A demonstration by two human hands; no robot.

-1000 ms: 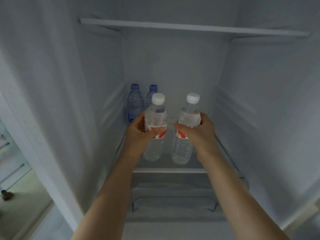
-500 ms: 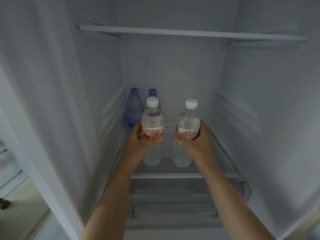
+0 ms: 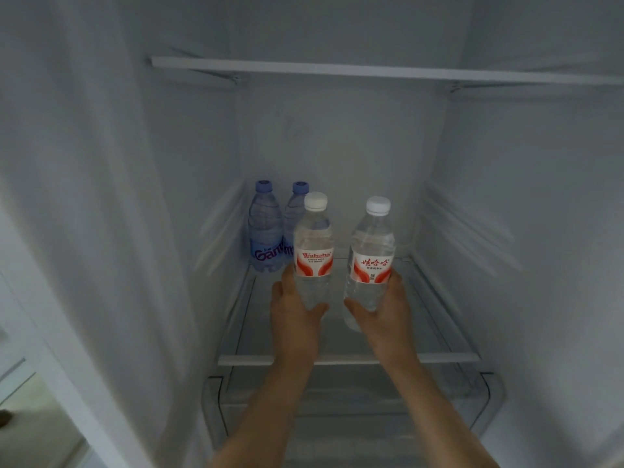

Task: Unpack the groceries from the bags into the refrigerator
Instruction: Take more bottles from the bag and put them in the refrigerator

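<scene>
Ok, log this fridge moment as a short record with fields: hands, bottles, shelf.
left hand: grips the left white-capped bottle low on its body
right hand: grips the right white-capped bottle low on its body
held bottles: upright, red-and-white labels, clear
blue bottles: two, upright at the shelf's back left
glass shelf: holds the blue bottles

White-capped bottles [image 3: 313, 251]: clear glossy plastic, red-and-white film labels.
Blue bottles [image 3: 265, 231]: tinted translucent plastic.
Refrigerator shelf [image 3: 439, 332]: smooth clear glass.
</scene>
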